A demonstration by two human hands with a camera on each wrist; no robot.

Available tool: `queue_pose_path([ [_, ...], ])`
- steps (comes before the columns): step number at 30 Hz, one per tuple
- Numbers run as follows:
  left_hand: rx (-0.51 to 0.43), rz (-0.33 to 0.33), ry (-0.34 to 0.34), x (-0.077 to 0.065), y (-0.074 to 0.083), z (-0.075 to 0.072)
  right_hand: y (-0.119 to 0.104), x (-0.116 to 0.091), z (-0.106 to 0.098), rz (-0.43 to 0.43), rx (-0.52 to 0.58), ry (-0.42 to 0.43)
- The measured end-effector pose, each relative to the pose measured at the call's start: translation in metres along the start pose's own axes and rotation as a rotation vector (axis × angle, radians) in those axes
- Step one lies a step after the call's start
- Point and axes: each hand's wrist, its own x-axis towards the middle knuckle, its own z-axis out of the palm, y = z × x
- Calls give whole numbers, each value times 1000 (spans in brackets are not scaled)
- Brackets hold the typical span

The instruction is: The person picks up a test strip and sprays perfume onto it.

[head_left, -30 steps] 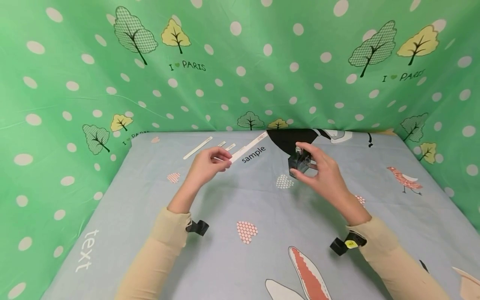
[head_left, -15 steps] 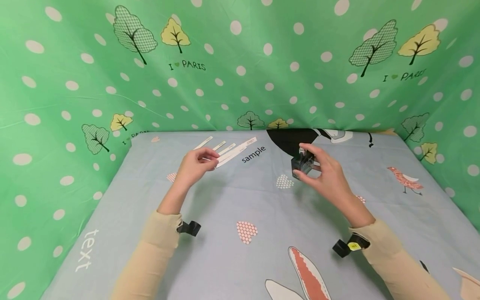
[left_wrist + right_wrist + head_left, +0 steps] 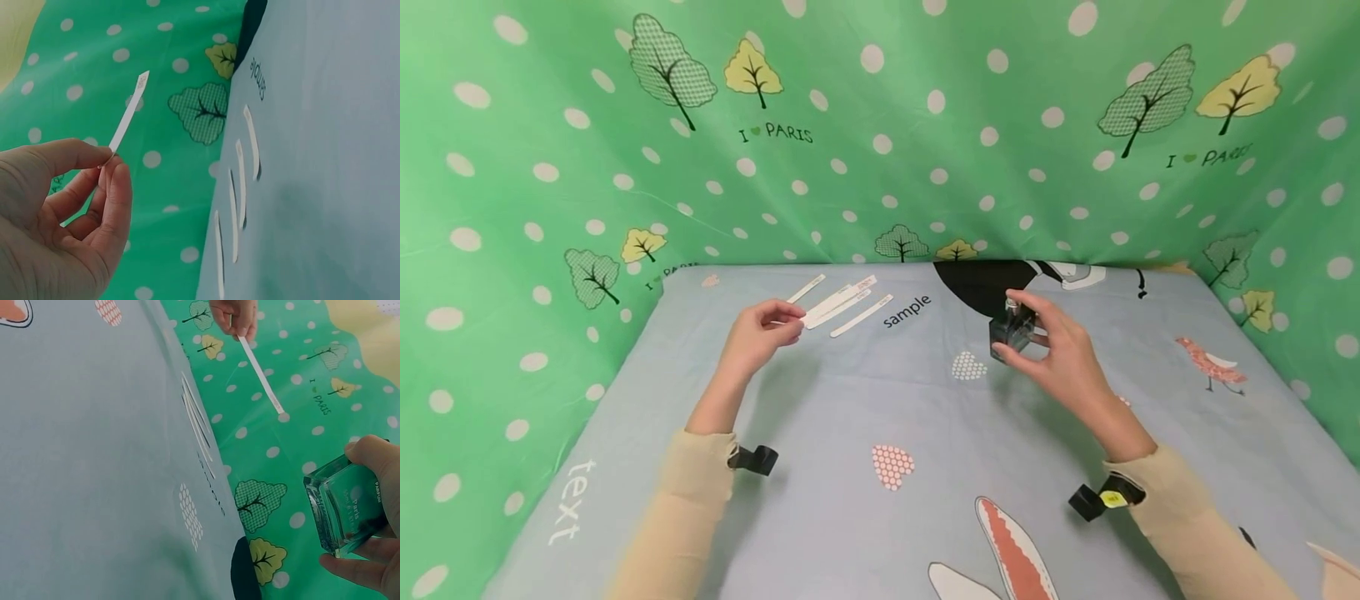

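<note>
In the left hand (image 3: pixel 763 335), one end of a raised strip (image 3: pixel 130 115) is being pinched between the thumb and the fingertips, the fingers being curled and drawn close together; the grip is being confined to that end, seemingly so that the rest of the length, with its small print at the far tip, is being left uncovered. In the right hand (image 3: pixel 1067 350), a glass bottle (image 3: pixel 1007 335) is being gripped with the nozzle (image 3: pixel 1011 306) uppermost, the thumb being placed low and the index finger being laid at the top; by this spread hold, it would seem, the body is being steadied while the nozzle is being put within a finger's reach. Whether the nozzle is being pressed cannot be told, the contact being too small in the head view. Both things are being held above the cloth (image 3: pixel 842 408), well apart from each other. Beyond the left hand, four strips (image 3: pixel 242 184) are being supported by the cloth, set side by side in a slanting row, probably so that each is being shown apart from its neighbours. Just beside the row, the word "sample" (image 3: pixel 907 311) is being displayed in the cloth's print, and a white heart (image 3: pixel 970 366) is being shown near the bottle. Behind everything, a green curtain (image 3: pixel 880 100) is being hung as a backdrop.
</note>
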Motion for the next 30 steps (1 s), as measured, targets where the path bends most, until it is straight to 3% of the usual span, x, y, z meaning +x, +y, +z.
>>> queue_pose_path([
  [9,-12,-37,30,-2,-12,-20,2,-2,2,-1,-1,10],
  [30,46,-134,89,1,-34,-43,6,-4,2,9,-1,-2],
])
